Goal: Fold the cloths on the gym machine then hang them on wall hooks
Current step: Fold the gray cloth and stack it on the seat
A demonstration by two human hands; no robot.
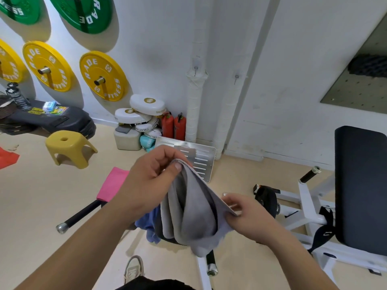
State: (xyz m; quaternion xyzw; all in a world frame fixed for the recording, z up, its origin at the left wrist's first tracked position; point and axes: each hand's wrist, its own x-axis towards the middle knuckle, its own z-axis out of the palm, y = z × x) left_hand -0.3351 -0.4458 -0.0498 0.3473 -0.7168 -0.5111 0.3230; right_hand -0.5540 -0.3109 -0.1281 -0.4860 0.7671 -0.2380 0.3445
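The grey cloth [192, 212] hangs mid-frame in loose, soft layers. The left grip [150, 178] pinches its top corner and the right grip [249, 214] pinches the lower right edge. It looks light and limp, likely to sag, so matched corners are the best places to hold. A pink cloth [113, 183] lies left of centre, with a blue cloth [148, 225] below. The wall hooks [195, 70] sit at upper centre.

At upper left we read "RADE FITNESS" on the yellow weight plates [110, 79] and "RADE" on a green plate [67, 11].
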